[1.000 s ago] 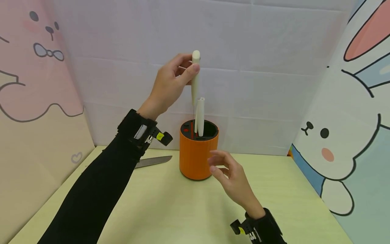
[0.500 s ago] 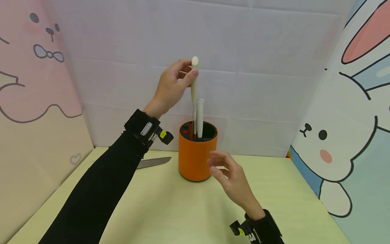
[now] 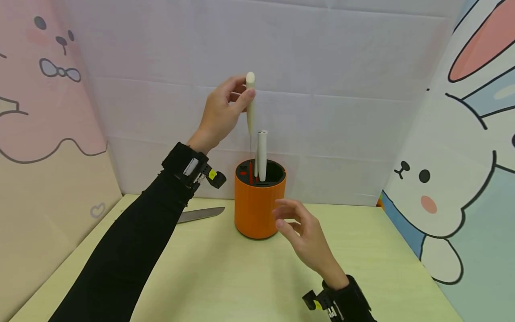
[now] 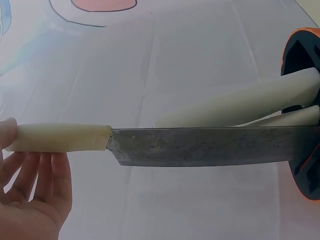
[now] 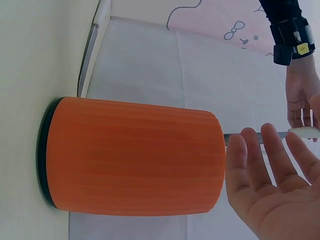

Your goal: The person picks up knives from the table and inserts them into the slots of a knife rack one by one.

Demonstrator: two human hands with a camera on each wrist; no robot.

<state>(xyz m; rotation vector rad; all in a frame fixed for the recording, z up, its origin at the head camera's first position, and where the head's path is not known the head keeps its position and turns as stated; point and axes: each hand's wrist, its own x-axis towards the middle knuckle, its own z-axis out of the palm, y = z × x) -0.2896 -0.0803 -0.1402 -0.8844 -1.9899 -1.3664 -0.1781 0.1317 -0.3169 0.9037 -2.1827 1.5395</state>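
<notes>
At twelve o'clock above the orange holder, the left hand pinches a pale-handled knife (blade down, reaching the slotted top); at four o'clock, the right hand is loosely curled, ungrasping.

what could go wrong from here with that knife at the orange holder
The left hand holds the knife near the end of its handle, so it might twist and knock the white handles beside it. The right hand doesn't seem to grip the orange holder, which might shift if the knife catches. Another blade lies on the table near the left forearm, which might brush it.
</notes>
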